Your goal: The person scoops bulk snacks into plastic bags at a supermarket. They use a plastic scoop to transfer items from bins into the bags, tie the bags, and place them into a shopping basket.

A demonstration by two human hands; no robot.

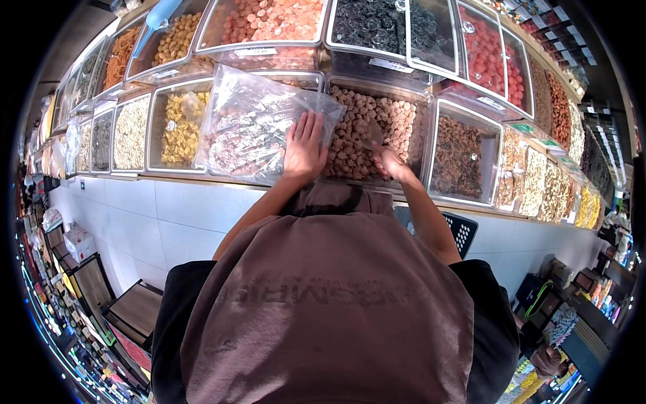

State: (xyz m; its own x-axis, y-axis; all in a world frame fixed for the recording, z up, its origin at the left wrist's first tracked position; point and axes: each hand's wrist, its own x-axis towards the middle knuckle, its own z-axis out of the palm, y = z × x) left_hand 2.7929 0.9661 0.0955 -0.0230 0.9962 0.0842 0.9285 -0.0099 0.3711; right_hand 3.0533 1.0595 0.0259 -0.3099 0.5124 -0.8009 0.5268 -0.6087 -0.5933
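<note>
My left hand (306, 146) lies flat, palm down, on a large clear plastic bag (252, 131) with brownish contents showing through it. The bag rests over a bin left of centre. To the right, a clear bin (424, 126) stands uncovered and holds brown, wrinkled dried fruit pieces (348, 136). My right hand (391, 162) is over the front of this bin, its fingers closed around the handle of a scoop (373, 134). The scoop's blade lies among the pieces; its outline is hard to make out.
Lidded bins surround the hands: yellow dried pieces (184, 126) to the left, dark brown shreds (459, 156) to the right, pink (272, 22) and black dried fruit (371, 22) behind. A blue scoop (159, 15) lies at the back left. A dark perforated crate (460, 232) stands below the counter's edge.
</note>
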